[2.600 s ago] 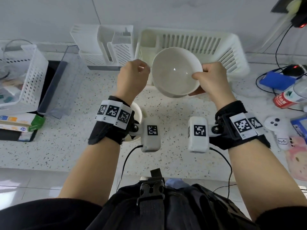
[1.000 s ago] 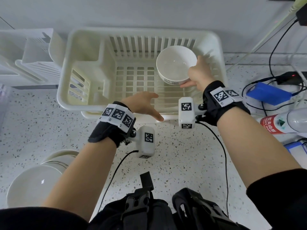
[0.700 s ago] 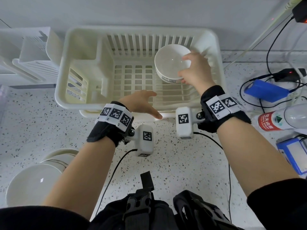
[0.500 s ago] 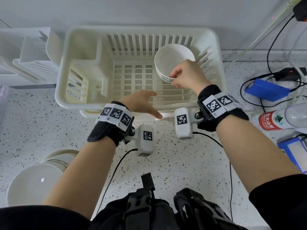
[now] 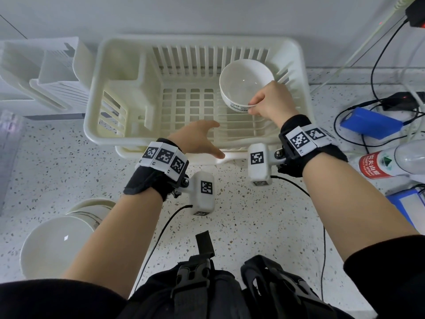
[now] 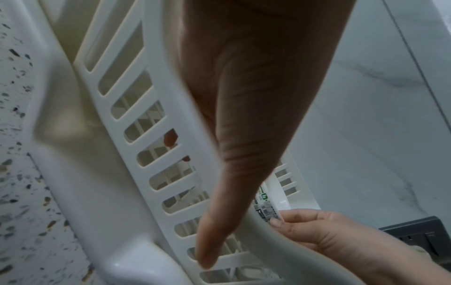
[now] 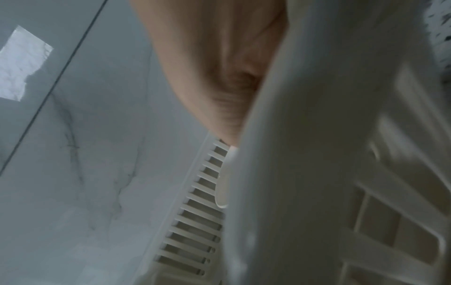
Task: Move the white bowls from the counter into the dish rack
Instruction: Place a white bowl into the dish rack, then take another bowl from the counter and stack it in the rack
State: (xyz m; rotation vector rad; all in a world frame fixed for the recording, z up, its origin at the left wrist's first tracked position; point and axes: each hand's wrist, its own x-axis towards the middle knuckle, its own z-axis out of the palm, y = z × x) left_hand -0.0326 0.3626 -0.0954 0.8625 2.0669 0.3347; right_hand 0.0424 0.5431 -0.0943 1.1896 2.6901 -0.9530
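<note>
Bowl (image 5: 246,84) tilted toward camera, right hand (image 5: 271,102) pinching rim.

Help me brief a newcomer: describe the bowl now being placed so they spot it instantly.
Find the cream slatted dish rack against the wall. In its far right corner a white bowl sits tilted, its near rim pinched by the right hand. The other white bowls stand stacked on the counter, near left.

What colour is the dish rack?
Cream-white dish rack, clearest in the head view.
</note>
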